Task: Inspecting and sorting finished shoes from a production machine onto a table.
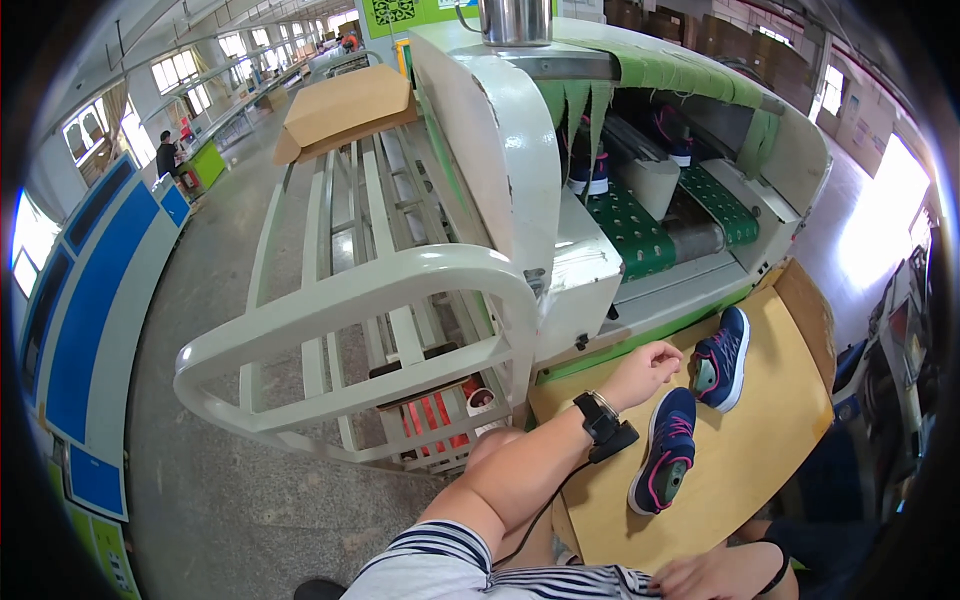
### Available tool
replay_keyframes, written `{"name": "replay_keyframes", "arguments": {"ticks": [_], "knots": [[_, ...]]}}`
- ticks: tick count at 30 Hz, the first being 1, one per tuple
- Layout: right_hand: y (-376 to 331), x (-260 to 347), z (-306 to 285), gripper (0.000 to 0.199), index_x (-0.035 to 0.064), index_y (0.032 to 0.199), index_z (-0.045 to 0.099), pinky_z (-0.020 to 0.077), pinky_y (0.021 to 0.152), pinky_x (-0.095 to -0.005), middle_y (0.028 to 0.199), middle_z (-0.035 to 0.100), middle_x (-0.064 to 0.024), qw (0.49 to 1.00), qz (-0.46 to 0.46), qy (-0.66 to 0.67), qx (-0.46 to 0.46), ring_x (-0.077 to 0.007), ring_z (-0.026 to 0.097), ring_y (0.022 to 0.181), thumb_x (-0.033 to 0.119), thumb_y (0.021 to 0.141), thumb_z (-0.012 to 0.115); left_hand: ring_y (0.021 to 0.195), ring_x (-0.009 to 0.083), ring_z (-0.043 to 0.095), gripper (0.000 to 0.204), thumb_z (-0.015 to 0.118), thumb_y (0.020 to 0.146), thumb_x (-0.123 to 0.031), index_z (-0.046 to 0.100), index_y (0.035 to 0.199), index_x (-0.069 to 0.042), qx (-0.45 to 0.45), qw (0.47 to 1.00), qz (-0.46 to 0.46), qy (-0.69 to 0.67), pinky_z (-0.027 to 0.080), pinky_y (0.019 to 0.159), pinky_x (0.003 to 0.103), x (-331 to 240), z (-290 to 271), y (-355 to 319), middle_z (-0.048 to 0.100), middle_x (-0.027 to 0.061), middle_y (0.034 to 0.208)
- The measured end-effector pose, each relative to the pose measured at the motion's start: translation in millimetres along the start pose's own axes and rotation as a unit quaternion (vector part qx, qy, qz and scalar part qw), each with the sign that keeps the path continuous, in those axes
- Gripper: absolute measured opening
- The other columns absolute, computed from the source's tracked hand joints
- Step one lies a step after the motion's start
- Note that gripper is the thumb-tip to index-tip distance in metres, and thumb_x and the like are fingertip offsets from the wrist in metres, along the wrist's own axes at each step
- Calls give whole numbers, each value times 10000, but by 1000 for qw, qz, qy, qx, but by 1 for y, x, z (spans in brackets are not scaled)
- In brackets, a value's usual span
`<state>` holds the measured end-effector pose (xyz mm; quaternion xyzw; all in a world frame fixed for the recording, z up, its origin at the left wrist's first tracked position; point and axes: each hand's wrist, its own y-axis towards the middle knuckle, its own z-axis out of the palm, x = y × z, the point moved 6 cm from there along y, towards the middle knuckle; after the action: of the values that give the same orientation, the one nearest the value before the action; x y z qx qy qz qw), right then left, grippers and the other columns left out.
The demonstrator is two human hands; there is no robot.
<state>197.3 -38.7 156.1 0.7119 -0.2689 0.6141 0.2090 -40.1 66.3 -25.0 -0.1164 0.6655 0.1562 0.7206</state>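
My left hand (pixel 648 372), with a black watch at the wrist, hovers over a cardboard-topped surface (pixel 755 440). Its fingers are loosely bent and apart, with nothing seen in them. Just right of the fingertips stands a navy sneaker (pixel 722 360) with a white sole. A second navy sneaker (pixel 668 450) with pink laces lies nearer, below the hand. Both have green inserts showing in their openings. My right hand (pixel 708 577) rests low by my lap, fingers laid out over striped cloth; it holds nothing visible.
Ahead, a conveyor machine (pixel 540 160) has green perforated belts (pixel 630 235) carrying more sneakers (pixel 588 175) under hanging green cloth strips. A metal mug (pixel 516 22) stands on top. To the left are a white tubular rack (pixel 350 300), a cardboard box (pixel 345 110) and blue-and-white panels (pixel 100 300).
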Motion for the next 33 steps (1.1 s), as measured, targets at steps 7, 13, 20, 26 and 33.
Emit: {"name": "replay_keyframes", "arguments": {"ticks": [7, 13, 20, 26, 33], "knots": [[7, 7, 12, 518, 24, 1028, 684, 410, 777, -428, 1057, 683, -137, 992, -109, 31, 59, -339, 555, 818, 521, 938, 571, 902, 143, 650, 279, 579, 984, -201, 611, 1182, -6, 18, 1000, 3, -3, 522, 840, 294, -2, 12, 0, 696, 82, 1064], [0, 2, 31, 525, 16, 947, 674, 418, 708, -424, 949, 664, -170, 978, -188, 88, 22, -340, 521, 731, 521, 964, 532, 877, 131, 635, 267, 586, 982, -203, 621, 1165, -12, 59, 998, 12, -35, 515, 831, 285, -10, 34, 9, 691, 60, 1036], [-48, -1, -46, 590, -118, 1156, 626, 455, 905, -478, 1165, 632, -287, 930, -336, 123, -84, -380, 635, 994, 411, 905, 701, 890, 129, 630, 242, 575, 990, -172, 630, 1153, -2, 6, 999, 11, -36, 508, 838, 278, -11, 0, 3, 687, 67, 1024], [-135, -70, -122, 151, -33, 981, 653, 500, 813, -305, 923, 681, -81, 682, 128, -133, -708, -156, 633, 875, 80, 974, 553, 903, 134, 639, 241, 577, 993, -168, 628, 1166, -8, 13, 999, -13, -50, 514, 853, 287, -11, 15, 6, 692, 70, 1028], [-164, -241, -187, 616, 1, 1385, 473, 378, 1064, -447, 1453, 430, -236, 632, 345, -316, -618, -344, 401, 1368, 354, 911, 649, 914, 134, 638, 233, 570, 993, -154, 630, 1168, -12, 16, 999, -32, -27, 510, 854, 281, -4, 19, 0, 695, 65, 1033]]}}
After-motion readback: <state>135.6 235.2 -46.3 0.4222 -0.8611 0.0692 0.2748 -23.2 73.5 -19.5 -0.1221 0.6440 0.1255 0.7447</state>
